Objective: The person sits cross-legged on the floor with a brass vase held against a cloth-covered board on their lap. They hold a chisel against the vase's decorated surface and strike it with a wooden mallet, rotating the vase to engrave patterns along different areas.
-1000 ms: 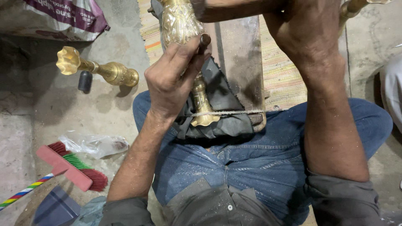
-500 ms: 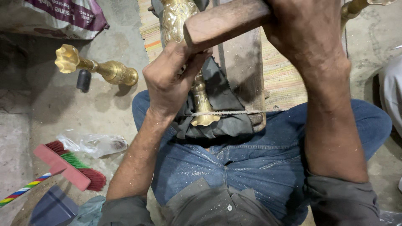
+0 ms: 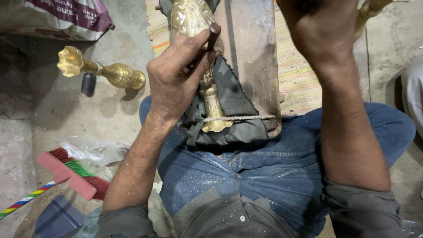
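Note:
An ornate brass vase-like piece (image 3: 190, 18) lies along my lap on a dark cloth (image 3: 235, 94), bound with string to a wooden plank (image 3: 252, 48). Its flared foot (image 3: 215, 124) points toward me. My left hand (image 3: 176, 83) grips a short dark metal punch (image 3: 214, 31) and presses its tip against the side of the brass body. My right hand (image 3: 321, 31) is raised at the top of the view with its fingers closed. The wooden mallet it held a moment ago is now out of frame.
A second brass piece (image 3: 110, 72) lies on the concrete floor at left beside a small dark cylinder (image 3: 88, 83). A red brush (image 3: 72, 176), crumpled plastic (image 3: 94, 150) and a printed sack (image 3: 66, 15) are also left. A striped mat (image 3: 299, 83) lies under the plank.
The wooden mallet swung down onto the punch half a second ago, then my right hand lifted it up out of view. My left hand has kept the punch on the brass.

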